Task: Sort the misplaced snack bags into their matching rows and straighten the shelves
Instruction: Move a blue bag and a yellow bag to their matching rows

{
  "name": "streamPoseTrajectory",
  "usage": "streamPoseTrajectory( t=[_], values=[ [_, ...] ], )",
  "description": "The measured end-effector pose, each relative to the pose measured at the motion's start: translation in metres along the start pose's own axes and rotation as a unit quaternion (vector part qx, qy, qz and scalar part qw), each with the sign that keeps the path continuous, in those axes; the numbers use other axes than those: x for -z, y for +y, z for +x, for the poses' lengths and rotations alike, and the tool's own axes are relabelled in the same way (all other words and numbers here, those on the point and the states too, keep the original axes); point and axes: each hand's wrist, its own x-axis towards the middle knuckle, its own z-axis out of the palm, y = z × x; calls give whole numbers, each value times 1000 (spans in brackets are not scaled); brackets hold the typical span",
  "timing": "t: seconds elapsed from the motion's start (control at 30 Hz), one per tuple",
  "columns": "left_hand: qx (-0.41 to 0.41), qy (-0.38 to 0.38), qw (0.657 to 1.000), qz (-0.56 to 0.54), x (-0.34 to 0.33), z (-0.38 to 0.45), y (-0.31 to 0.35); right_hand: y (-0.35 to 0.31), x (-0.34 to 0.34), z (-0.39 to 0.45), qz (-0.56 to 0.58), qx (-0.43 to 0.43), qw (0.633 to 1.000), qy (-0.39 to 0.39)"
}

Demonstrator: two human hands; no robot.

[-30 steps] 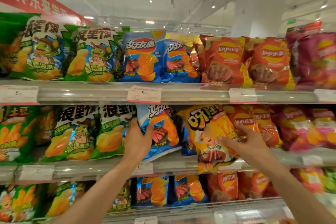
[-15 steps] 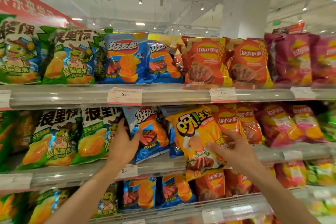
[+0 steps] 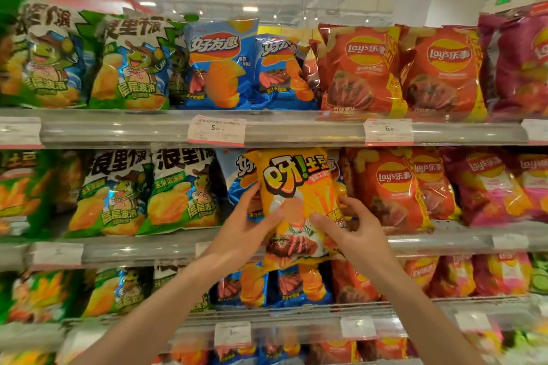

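A yellow snack bag (image 3: 293,187) with bold lettering hangs in front of the middle shelf, over the blue bags (image 3: 237,181) behind it. My left hand (image 3: 246,225) grips its left edge and my right hand (image 3: 353,228) grips its right side, thumbs on the front. Green-and-white frog bags (image 3: 148,192) fill the row to the left. Red Lay's bags (image 3: 391,187) fill the row to the right.
The top shelf (image 3: 296,130) carries green frog bags, blue bags (image 3: 219,65), red Lay's bags (image 3: 358,71) and magenta bags (image 3: 522,65), with price tags (image 3: 216,130) on its rail. Lower shelves hold matching rows. Pink Lay's bags (image 3: 489,187) stand at the right.
My left hand let go of the blue bag and moved right onto the yellow bag. The yellow bag shifted left and up, now in front of the blue row.
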Motion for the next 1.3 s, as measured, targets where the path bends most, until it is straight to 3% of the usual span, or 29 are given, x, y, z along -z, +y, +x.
streamPoseTrajectory(
  t=[0.2, 0.43, 0.73, 0.97, 1.3],
  values=[
    [14, 24, 999, -26, 29, -26, -8, -2, -38, -16, -23, -9, 999, -32],
    [-8, 28, 1000, 9, 109, -63, -30, -37, -110, -43, -56, -9, 997, -53],
    [-28, 94, 994, 49, 301, -148, -67, -125, -291, -99, -36, 27, 990, -131],
    [-10, 190, 981, 35, 441, -217, -105, -178, -438, -123, -18, 56, 973, -225],
    [21, 336, 941, 33, 588, -283, -149, -236, -630, -139, -14, 94, 940, -328]
  ],
)
